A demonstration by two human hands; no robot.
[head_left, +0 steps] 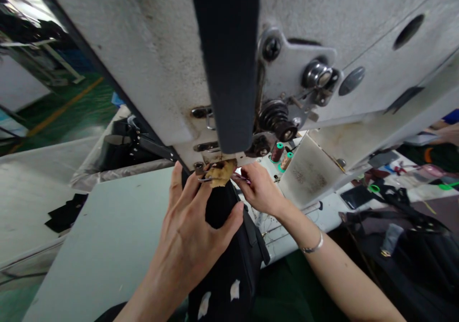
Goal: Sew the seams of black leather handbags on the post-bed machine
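Observation:
Below the head of a grey sewing machine [172,73] lies a black fabric piece [222,279], perhaps a bag, with straps and two whitish patches. My left hand [193,226] rests on it with fingers spread, their tips close to the needle area. A yellowish torn scrap [221,172] hangs at the machine's lower end and covers the needle. Just right of it, my right hand [260,185] is closed in a pinch around a small thing with a purplish edge, mostly hidden by the fingers. The right wrist wears a silver bracelet [313,244].
A pale green table top [118,226] extends on the left. Two thread spools, one dark red [276,152] and one tan [286,161], stand behind the right hand. More black bags [412,245] and a dark phone-like slab [356,196] lie at the right.

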